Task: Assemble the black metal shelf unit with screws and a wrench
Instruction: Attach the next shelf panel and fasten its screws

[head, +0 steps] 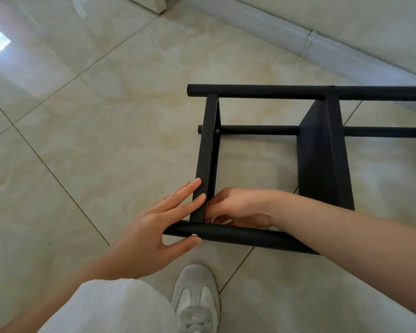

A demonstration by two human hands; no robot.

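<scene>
I see the black metal shelf unit [322, 145] lying on its side on the tiled floor [94, 140], filling the right half of the frame. Its near tube [238, 233] runs across the lower centre, and a flat crossbar [205, 159] rises from it toward the far tube [298, 91] near the top right.

My left hand [154, 234] is spread open at the lower centre: its straight fingers rest against the left face of the crossbar, and the thumb lies under the near tube, just beside a small silver screw head [194, 235] on that tube.

My right hand [235, 207] reaches in from the right, inside the frame, with fingers curled close to the corner where the crossbar meets the near tube. Something pale shows under the fingers, but I cannot tell what it grips, if anything.

At the bottom of the frame I see a white trouser leg [111, 308] and a pale sneaker [196, 299]. A light baseboard [298, 39] runs along the upper right.
</scene>
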